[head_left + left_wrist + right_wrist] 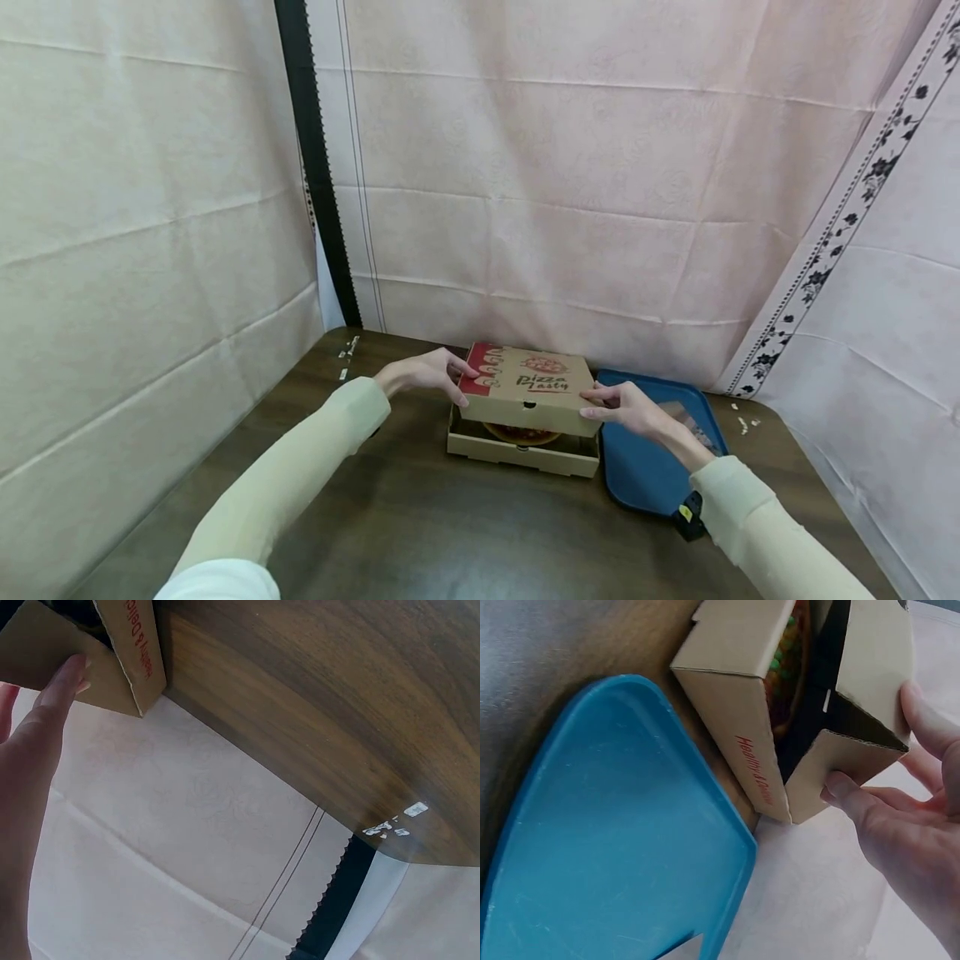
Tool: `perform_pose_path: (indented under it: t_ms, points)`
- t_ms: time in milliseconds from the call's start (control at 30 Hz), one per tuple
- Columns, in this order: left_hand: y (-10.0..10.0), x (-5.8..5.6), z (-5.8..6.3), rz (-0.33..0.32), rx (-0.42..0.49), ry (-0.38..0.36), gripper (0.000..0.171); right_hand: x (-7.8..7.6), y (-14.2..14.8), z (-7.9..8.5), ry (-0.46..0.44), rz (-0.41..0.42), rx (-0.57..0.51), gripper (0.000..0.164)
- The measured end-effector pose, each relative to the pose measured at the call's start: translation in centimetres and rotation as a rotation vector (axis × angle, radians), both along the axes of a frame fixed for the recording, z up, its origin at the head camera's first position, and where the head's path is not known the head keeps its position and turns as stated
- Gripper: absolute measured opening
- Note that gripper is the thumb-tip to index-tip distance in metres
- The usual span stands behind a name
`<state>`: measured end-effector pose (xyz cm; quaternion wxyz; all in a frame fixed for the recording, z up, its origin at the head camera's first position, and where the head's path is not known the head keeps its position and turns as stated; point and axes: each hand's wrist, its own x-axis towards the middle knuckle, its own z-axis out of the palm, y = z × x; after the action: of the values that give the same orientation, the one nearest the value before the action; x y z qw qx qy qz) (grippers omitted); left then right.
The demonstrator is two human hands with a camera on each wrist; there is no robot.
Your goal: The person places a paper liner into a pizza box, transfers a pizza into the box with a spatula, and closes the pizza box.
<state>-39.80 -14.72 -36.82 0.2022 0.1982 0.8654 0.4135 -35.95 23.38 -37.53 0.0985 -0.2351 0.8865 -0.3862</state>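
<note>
A cardboard pizza box [491, 447] stands on the table with its printed lid [558, 404] raised at the front. Through the gap shows part of a pizza [522, 435]; in the right wrist view its colourful topping [786, 660] is visible. My left hand [429, 371] holds the lid at its left side, thumb near the front corner. In the left wrist view that hand [37, 750] has a finger against the side flap. At the lid's front right corner, my right hand [630, 408] pinches the cardboard; the right wrist view shows this hand [900, 810] with fingers on both sides.
Right of the box lies a blue tray [645, 475], with a partly hidden, clear or greyish item [690, 425] on it. Pale cloth [562, 167] hangs behind and along the sides. Scraps of white tape [347, 354] stick to the table's back left corner.
</note>
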Motion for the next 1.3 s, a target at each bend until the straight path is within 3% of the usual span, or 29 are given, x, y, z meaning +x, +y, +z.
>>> perform_pose_path:
  t_ms: [233,400,800,1300]
  points:
    - [0.3,0.2,-0.1,-0.01,-0.047,0.027,0.061,0.5,-0.3,-0.6,0.084,0.021,0.049,0.052]
    - [0.6,0.1,-0.4,-0.023,-0.066,0.048,0.062,0.7,-0.5,-1.1,0.088,0.001,0.068,0.053]
    - [1.4,0.5,-0.2,-0.035,-0.242,0.153,0.066,0.9,-0.7,-2.1,0.18,0.014,0.088,0.052]
    - [1.9,1.0,-0.9,-0.021,-0.291,0.173,0.068,1.2,-0.9,-3.2,0.203,-0.014,0.111,0.052]
